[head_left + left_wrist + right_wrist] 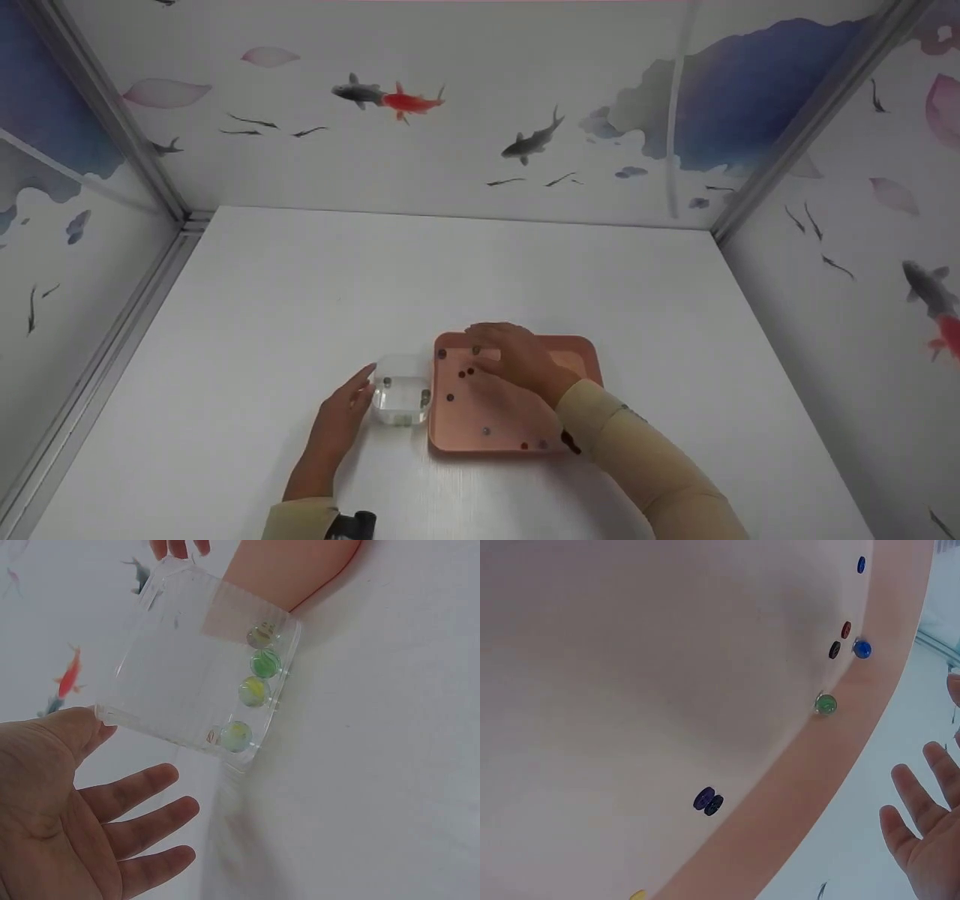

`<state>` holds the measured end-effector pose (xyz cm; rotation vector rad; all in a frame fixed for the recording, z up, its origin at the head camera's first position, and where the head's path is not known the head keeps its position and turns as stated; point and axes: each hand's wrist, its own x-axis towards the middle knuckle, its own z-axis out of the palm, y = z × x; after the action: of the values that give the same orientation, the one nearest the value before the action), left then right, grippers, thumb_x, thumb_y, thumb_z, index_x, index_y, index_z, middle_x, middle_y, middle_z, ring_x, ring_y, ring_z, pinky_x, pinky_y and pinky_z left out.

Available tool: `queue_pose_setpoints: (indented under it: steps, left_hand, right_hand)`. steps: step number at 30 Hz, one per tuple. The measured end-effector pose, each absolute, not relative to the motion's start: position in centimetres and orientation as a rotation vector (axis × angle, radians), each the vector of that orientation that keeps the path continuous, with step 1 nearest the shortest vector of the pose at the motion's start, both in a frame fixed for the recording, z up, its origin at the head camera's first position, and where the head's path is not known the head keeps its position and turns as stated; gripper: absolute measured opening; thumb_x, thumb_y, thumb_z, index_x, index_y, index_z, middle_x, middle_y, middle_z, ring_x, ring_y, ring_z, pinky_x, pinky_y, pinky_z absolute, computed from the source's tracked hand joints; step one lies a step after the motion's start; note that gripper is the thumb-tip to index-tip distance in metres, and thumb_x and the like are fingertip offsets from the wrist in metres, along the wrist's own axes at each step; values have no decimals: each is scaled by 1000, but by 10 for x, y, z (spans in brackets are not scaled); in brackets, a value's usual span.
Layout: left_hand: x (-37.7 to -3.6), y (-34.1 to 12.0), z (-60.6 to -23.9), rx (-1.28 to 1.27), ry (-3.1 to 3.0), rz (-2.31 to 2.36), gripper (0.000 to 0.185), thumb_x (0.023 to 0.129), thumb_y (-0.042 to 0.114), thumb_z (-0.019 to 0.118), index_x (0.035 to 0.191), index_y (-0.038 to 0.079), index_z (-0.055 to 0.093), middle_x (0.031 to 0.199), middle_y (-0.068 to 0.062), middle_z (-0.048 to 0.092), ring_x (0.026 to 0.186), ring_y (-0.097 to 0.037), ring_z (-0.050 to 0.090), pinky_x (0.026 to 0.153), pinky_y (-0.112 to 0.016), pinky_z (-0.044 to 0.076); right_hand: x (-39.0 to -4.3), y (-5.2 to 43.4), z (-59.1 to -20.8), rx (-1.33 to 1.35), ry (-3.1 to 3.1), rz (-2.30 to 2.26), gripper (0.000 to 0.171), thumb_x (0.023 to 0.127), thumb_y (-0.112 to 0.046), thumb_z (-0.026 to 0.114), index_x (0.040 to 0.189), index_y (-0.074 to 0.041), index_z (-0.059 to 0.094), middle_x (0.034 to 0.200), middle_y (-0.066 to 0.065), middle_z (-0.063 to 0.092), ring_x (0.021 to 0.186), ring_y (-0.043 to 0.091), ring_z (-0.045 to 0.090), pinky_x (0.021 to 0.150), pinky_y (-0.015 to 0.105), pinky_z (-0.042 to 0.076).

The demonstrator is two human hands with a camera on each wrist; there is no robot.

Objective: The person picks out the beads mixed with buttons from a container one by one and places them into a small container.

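A clear plastic box [403,412] stands against the left side of a pink tray [510,405]. Several glass marbles [265,663] lie inside the box along one edge. My left hand [341,420] is at the box's left side, its thumb at the rim in the left wrist view and the other fingers extended. Over the tray's far left part reaches my right hand [521,360], fingers loosely extended, with nothing visible in them. Beneath it in the tray lie a green marble [826,704], a blue marble [862,649] and several small button-like discs, including a purple disc [704,798].
More small pieces, among them a red disc [524,446], lie near the tray's front edge. A white table [300,285] carries box and tray. Panels with painted fish [409,101] enclose it at the back and sides.
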<state>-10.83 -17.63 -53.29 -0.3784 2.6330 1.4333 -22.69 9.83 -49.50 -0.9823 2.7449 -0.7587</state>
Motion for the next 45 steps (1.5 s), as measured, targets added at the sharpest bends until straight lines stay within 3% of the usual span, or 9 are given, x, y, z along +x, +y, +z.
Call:
queue_pose_setpoints:
  steps: [23,30,39,45]
  left_hand:
    - [-106,-178,-533,-365,2650,1434,45,104,29,44,148,20,40,141,-16,50,130,-39,46,106,-58,35]
    - [-107,-178,-532,-370,2645,1445,46,104,29,44,148,20,40,142,-16,50,131,-39,45,107,-58,34]
    - [-106,-178,-529,-349,2633,1449,46,104,28,44,149,19,39,142,-17,49,131,-40,45,106,-58,36]
    - [-108,-178,-530,-358,2634,1442,46,104,28,45,149,20,39,143,-16,49,130,-39,46,106,-58,36]
  right_hand:
    - [-231,95,-495,-745,2678,-587,44,96,-30,62,139,-31,53,138,-4,56,133,21,46,110,46,36]
    - [-239,91,-496,-800,2686,-534,22,97,-26,60,118,-22,67,133,-1,60,128,23,52,106,44,42]
    - [-243,97,-505,-947,2715,-506,22,95,-16,63,117,-17,69,125,3,65,121,24,58,101,43,47]
    - [-246,96,-509,-942,2716,-481,25,98,-18,59,122,-17,67,123,4,66,118,24,59,99,42,48]
